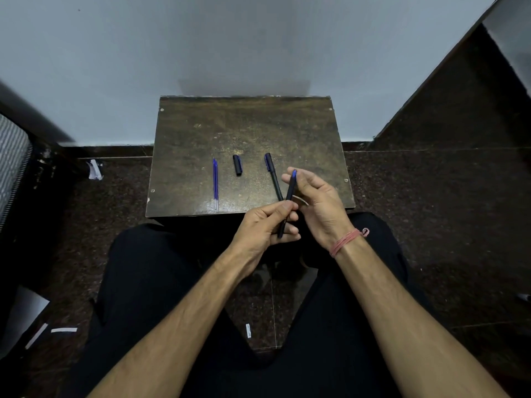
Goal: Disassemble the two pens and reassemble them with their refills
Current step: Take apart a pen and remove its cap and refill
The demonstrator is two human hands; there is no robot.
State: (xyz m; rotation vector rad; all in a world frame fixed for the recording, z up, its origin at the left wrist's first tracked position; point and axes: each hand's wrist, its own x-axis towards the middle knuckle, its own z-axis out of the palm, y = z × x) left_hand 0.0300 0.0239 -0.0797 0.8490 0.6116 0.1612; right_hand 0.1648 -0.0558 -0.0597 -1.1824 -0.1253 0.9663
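Note:
On the small brown table (201, 133) lie a blue refill (215, 183) at the left, a dark pen cap (237, 165) beside it, and a whole capped dark pen (273, 176) to the right. Over the table's front edge my left hand (265, 228) grips the lower end of a dark pen barrel (288, 201) that slants up to the right. My right hand (314, 199) pinches the barrel's blue upper tip between thumb and fingers, its other fingers loosely spread. A red thread is wound round my right wrist.
The table stands against a pale wall, its front edge above my knees in black trousers. Dark speckled floor lies on both sides, with scraps of white paper (63, 330) at the lower left and a crumpled piece (94, 169) near the left wall.

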